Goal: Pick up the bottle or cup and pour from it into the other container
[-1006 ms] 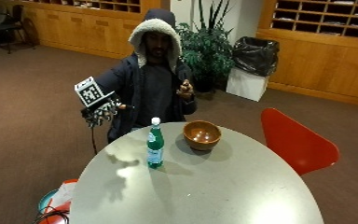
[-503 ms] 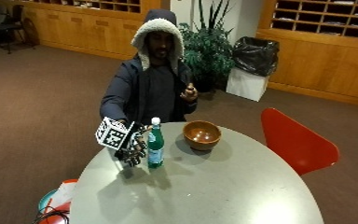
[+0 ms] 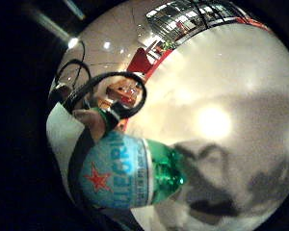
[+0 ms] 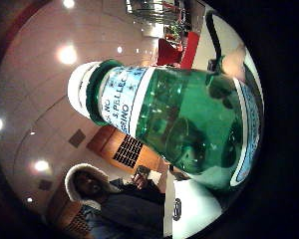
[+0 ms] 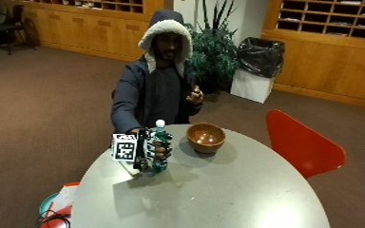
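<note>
The gloved right hand [image 5: 149, 153] has just reached the green bottle [image 5: 159, 151] beside the wooden bowl [image 5: 206, 137], fingers wrapping it; grasp made, lifting off the worktop [image 5: 233, 194] comes next.

Green bottle [image 3: 135, 173] with blue label close by, shadowed white table [image 3: 231, 96] beneath
</note>
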